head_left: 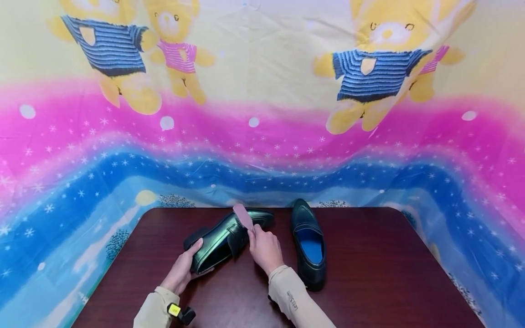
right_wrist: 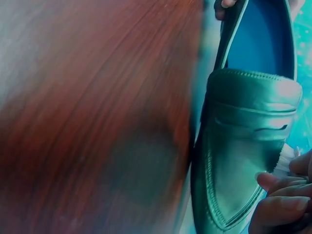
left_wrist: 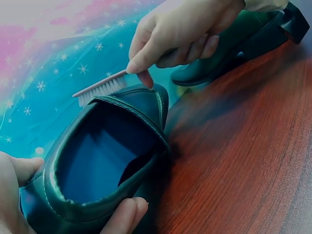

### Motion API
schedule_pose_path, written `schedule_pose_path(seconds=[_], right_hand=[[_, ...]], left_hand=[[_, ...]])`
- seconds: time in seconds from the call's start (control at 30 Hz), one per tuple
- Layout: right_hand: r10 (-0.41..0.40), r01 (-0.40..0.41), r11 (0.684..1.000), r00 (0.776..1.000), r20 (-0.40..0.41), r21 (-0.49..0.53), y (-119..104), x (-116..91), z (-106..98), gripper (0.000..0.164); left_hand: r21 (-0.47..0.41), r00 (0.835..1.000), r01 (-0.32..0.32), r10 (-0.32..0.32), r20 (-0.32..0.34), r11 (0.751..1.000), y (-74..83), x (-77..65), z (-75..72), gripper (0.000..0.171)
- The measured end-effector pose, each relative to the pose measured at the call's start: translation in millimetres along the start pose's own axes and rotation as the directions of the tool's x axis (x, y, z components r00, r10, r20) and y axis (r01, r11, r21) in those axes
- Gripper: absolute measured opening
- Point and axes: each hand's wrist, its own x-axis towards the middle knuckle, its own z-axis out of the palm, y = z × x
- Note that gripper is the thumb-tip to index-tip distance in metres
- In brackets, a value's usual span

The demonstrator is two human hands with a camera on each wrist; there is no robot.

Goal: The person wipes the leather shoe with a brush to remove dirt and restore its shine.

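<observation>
A dark green leather loafer (head_left: 213, 243) with a blue insole is tilted on its side above the table, toe pointing to the far right. My left hand (head_left: 180, 271) grips it by the heel, thumb on one side and fingers on the other. In my right hand (head_left: 266, 249) is the handle of a small pink brush (head_left: 244, 217). Its white bristles (left_wrist: 105, 91) lie against the side of the loafer's upper, beside the strap. The matching loafer (head_left: 302, 219) stands upright on the table, just right of my right hand.
The dark red-brown wooden table (head_left: 381, 259) has rounded far corners. Behind and around it hangs a patterned cloth (head_left: 262, 141) with printed bears and snowflakes, close to the table's back edge.
</observation>
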Motion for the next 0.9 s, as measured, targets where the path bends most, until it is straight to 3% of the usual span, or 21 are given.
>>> schedule_pose_path(seconds=[0.3, 0.67, 0.77, 0.9], right_hand=[[0.116, -0.116, 0.993, 0.993, -0.014, -0.019, 18, 3, 0, 0.018], [0.271, -0.27, 0.962, 0.962, -0.035, 0.039, 22, 6, -1, 0.025], [0.284, -0.282, 0.958, 0.958, -0.041, 0.057, 22, 5, 0, 0.024], [0.212, -0.211, 0.975, 0.977, 0.005, 0.071, 21, 3, 1, 0.02]], left_hand=[[0.007, 1.0, 0.003, -0.003, 0.017, 1.0, 0.8, -1.4, 0.6, 0.089], [0.033, 1.0, -0.014, 0.014, 0.006, 0.999, 3.3, -2.1, 3.2, 0.093], [0.03, 1.0, -0.009, 0.008, 0.011, 1.0, 2.1, -2.7, 3.2, 0.092], [0.01, 1.0, 0.006, -0.006, 0.014, 1.0, -0.2, -3.5, 1.2, 0.093]])
